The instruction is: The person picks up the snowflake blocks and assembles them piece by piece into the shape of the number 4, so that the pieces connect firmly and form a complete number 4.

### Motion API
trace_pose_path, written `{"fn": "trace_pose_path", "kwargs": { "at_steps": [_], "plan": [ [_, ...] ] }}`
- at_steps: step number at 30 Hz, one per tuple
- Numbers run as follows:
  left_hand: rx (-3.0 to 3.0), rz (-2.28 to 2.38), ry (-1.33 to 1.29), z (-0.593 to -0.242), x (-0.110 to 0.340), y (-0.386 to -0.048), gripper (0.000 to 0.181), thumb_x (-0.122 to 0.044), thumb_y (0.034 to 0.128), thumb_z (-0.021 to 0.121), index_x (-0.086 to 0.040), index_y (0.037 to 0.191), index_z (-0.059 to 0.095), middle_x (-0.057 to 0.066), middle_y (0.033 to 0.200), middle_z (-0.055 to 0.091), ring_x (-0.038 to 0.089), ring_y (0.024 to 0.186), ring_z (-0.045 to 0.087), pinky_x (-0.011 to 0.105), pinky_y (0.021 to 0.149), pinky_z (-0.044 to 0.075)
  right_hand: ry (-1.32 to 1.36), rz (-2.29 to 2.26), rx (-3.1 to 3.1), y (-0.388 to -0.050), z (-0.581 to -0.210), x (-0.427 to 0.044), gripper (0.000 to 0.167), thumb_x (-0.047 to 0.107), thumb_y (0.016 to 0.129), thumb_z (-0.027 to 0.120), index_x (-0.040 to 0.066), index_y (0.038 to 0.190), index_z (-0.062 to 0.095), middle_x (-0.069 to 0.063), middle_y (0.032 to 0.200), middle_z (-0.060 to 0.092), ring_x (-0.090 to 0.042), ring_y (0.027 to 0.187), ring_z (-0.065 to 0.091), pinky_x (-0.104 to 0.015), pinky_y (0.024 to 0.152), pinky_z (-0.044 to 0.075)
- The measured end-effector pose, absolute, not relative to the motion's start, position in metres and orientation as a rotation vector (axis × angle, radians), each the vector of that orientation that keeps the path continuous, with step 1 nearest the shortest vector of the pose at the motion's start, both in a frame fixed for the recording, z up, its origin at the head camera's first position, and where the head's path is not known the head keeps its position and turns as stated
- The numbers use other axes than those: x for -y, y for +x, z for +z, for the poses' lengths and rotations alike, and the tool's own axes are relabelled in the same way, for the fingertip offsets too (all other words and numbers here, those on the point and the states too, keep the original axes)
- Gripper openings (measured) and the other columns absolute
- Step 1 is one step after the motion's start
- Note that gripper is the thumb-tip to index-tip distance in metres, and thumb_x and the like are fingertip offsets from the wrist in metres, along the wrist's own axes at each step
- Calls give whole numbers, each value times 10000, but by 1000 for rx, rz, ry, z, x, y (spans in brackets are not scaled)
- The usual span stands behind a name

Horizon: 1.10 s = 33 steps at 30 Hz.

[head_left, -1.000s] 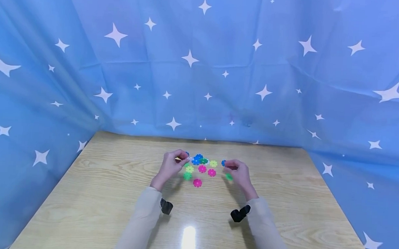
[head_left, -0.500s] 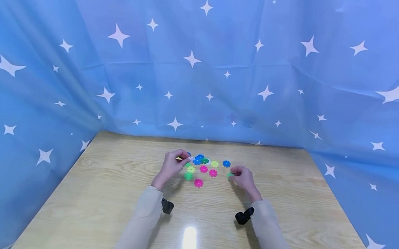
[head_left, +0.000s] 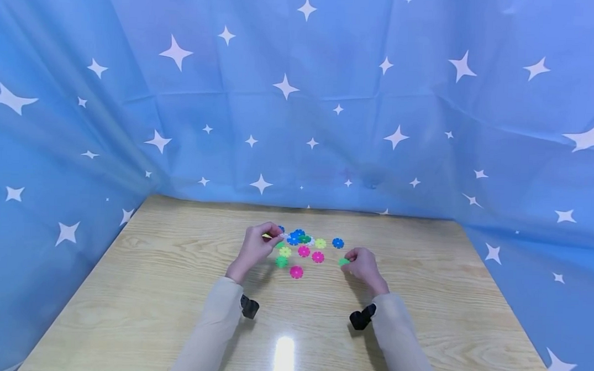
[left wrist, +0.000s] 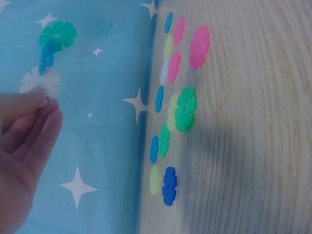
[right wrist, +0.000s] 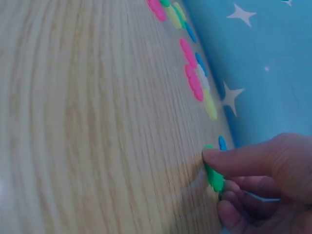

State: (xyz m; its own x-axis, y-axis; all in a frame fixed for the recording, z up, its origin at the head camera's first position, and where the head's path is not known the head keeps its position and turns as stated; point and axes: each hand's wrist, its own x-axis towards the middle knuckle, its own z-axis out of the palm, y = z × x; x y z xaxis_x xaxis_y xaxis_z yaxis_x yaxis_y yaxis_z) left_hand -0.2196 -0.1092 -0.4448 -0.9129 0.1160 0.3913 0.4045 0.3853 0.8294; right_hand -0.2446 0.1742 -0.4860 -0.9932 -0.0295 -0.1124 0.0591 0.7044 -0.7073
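Note:
My left hand (head_left: 257, 243) is raised above the table and pinches a white notched plastic disc (left wrist: 36, 84) between thumb and fingers. Joined to that disc is a blue one (left wrist: 46, 56), seen nearly edge-on, and a green one (left wrist: 58, 36) at the chain's far end. At the right of the scattered pieces, my right hand (head_left: 365, 266) pinches a green notched disc (right wrist: 214, 175) at the tabletop. Its thumb lies over the disc's edge, and the fingertips are partly hidden behind the piece. Just beyond it lies a blue disc (head_left: 337, 242).
Several loose notched discs lie on the wooden table (head_left: 172, 313) between the hands, among them a pink disc (head_left: 296, 272), a green disc (head_left: 281, 261) and a yellow disc (head_left: 320, 243). A blue star-patterned curtain (head_left: 300, 113) hangs behind the table.
My right hand has moved from beside the blue disc, which now shows whole on the table, nearer to me and onto the green disc. The left hand keeps its hold on the joined discs.

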Motion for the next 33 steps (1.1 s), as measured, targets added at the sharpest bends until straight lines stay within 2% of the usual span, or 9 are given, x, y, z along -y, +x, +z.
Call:
{"fn": "trace_pose_path", "kwargs": {
  "at_steps": [11, 23, 27, 33],
  "plan": [
    [2355, -1553, -455, -446, 110, -220, 24, 21, 832, 677, 8, 827, 658, 70, 771, 639, 170, 713, 596, 237, 644, 562, 59, -1206, -2806, -244, -485, -177, 246, -22, 717, 759, -28, 862, 560, -83, 773, 532, -174, 664, 493, -231, 546, 424],
    [2347, -1528, -498, -450, 110, -221, 45, 8, 830, 687, 31, 829, 648, 92, 766, 645, 186, 700, 617, 241, 641, 566, 75, -1410, -2757, -239, -481, -175, 78, -50, 806, 657, -68, 863, 607, -78, 709, 564, -136, 592, 522, -214, 517, 473],
    [2345, -1530, -501, -450, 109, -221, 50, 5, 831, 686, 38, 841, 650, 88, 773, 646, 182, 707, 616, 237, 646, 566, 88, -1512, -2684, -239, -479, -172, 107, -34, 828, 646, -81, 920, 618, -86, 739, 582, -123, 607, 558, -243, 569, 538],
    [2342, -1532, -499, -449, 110, -221, 48, -10, 835, 688, 24, 829, 654, 72, 769, 645, 170, 709, 609, 234, 644, 562, 115, -1694, -2535, -236, -468, -162, 184, 2, 846, 661, -88, 1003, 626, -101, 815, 614, -157, 711, 611, -354, 742, 580]
  ]
}}
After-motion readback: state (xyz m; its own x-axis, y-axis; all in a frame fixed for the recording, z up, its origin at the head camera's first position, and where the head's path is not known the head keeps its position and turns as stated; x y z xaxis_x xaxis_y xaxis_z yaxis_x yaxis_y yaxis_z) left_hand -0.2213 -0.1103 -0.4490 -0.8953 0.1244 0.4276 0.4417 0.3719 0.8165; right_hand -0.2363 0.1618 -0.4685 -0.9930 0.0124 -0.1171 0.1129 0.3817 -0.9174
